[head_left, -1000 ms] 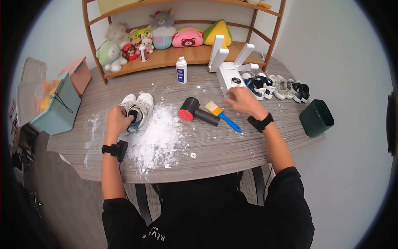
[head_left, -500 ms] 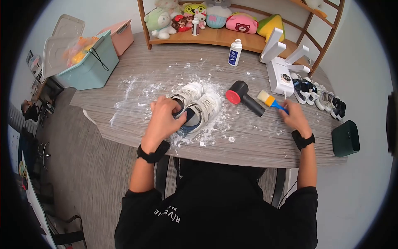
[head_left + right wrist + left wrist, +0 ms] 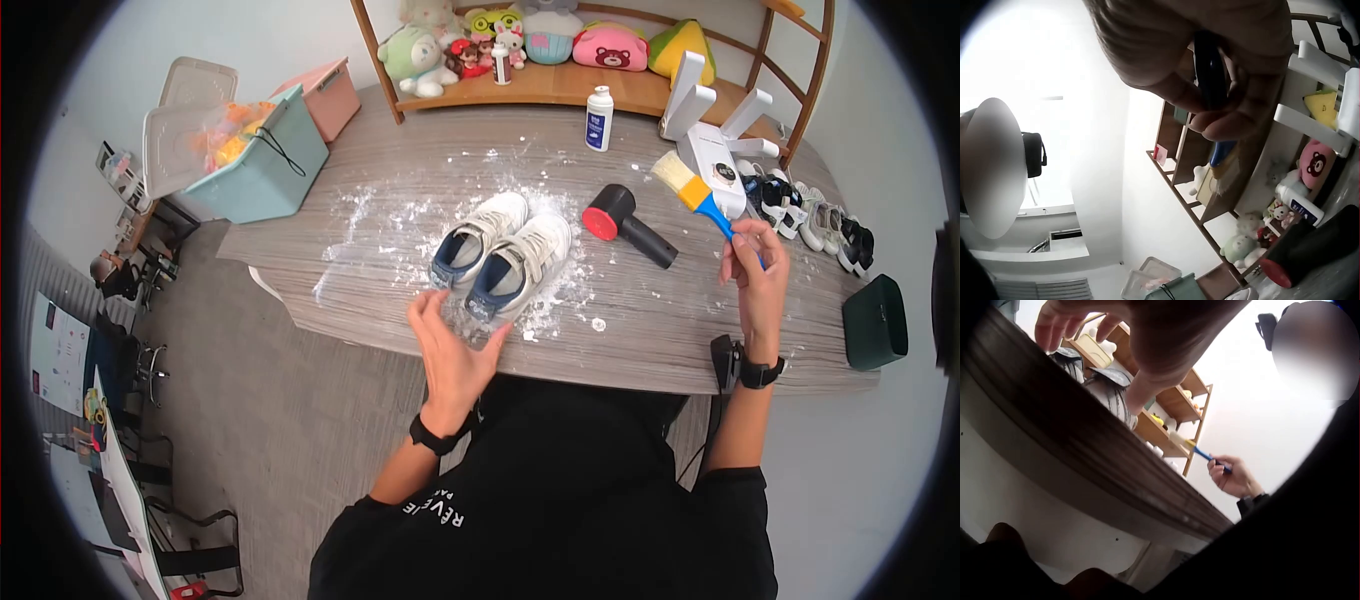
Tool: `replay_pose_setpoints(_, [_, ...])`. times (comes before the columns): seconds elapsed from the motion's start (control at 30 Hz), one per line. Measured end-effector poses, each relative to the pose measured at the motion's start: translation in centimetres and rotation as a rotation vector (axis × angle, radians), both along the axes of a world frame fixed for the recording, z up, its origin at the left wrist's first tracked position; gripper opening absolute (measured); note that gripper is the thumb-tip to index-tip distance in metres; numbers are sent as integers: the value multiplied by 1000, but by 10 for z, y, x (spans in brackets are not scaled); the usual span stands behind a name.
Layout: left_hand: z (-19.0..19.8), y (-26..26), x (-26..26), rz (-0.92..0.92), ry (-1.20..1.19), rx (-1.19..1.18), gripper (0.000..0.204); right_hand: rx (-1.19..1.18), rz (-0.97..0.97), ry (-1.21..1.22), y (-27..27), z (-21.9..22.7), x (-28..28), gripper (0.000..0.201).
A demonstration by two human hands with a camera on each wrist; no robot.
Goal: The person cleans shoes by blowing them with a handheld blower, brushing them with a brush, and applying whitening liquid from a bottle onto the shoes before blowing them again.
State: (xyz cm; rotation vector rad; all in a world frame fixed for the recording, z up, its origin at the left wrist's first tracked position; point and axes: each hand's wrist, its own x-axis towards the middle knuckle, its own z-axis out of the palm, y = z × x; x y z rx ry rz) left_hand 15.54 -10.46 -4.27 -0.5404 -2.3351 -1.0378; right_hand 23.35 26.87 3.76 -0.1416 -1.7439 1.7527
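Two white shoes with dark blue heels, the left one (image 3: 480, 238) and the right one (image 3: 522, 265), stand side by side on the powder-dusted table. The left hand (image 3: 452, 355) spreads its thumb and fingers around the heels; whether it touches them is hard to tell. In the right hand (image 3: 757, 275) a brush with a blue handle (image 3: 715, 215) is gripped, bristles up and pointing left, raised over the table. The right wrist view shows the fingers curled round the blue handle (image 3: 1211, 75).
A black and red handheld device (image 3: 628, 225) lies right of the shoes. Behind are a white bottle (image 3: 598, 118), a white rack device (image 3: 712, 165) and a shelf with plush toys (image 3: 560, 85). Small shoes (image 3: 822, 222) and a dark green bin (image 3: 875, 322) stand right, a blue box (image 3: 260, 180) left.
The right hand has taken hold of the brush and lifted it off the table. The left hand has come out of the shoes to their heels; the shoes shifted toward the table's front edge.
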Motion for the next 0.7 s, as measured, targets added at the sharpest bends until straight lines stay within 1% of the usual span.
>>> replay_pose_setpoints(0.03, [-1, 0, 0, -4, -28, 5, 100, -55, 25, 12, -4, 0, 1, 21])
replay_pose_setpoints(0.07, [-1, 1, -1, -59, -121, 26, 87, -62, 19, 15, -8, 0, 1, 21])
replay_pose_setpoints(0.13, [0, 8, -7, -73, -101, -30, 83, -131, 139, 63, -21, -1, 4, 22])
replay_pose_setpoints(0.17, [1, 13, -11, -82, -71, -77, 79, -132, 135, 62, -27, -2, 5, 22])
replay_pose_setpoints(0.23, [3, 21, -19, -93, -55, -55, 77, -106, 136, 92, -39, -5, 4, 22])
replay_pose_setpoints(0.3, [7, 26, -28, -55, -105, -60, 67, -107, 110, 124, -50, -5, 4, 23])
replay_pose_setpoints(0.33, [10, 28, -31, -67, -92, -59, 67, -101, 91, 131, -56, -7, 4, 22])
replay_pose_setpoints(0.4, [12, 28, -32, -104, -214, 104, 53, -54, 66, 154, -61, -14, 1, 22])
replay_pose_setpoints(0.43, [13, 29, -31, -123, -214, 92, 53, -62, 45, 156, -62, -16, 1, 22])
replay_pose_setpoints(0.5, [17, 29, -25, -98, -224, 208, 46, -14, 17, 129, -67, -16, 1, 23])
replay_pose_setpoints(0.53, [22, 27, -24, -136, -231, 237, 43, -30, 42, 143, -66, -15, 2, 24])
replay_pose_setpoints(0.57, [24, 24, -28, -150, -228, 230, 43, -34, 28, 148, -65, -12, 3, 24])
replay_pose_setpoints(0.63, [33, 23, -37, -287, -344, 495, 39, 41, 47, 191, -60, 3, 4, 24])
replay_pose_setpoints(0.67, [41, 27, -42, -313, -412, 606, 36, 58, 44, 202, -55, 15, 4, 24])
replay_pose_setpoints(0.7, [47, 36, -52, -411, -484, 774, 42, 118, 35, 224, -50, 28, 3, 24])
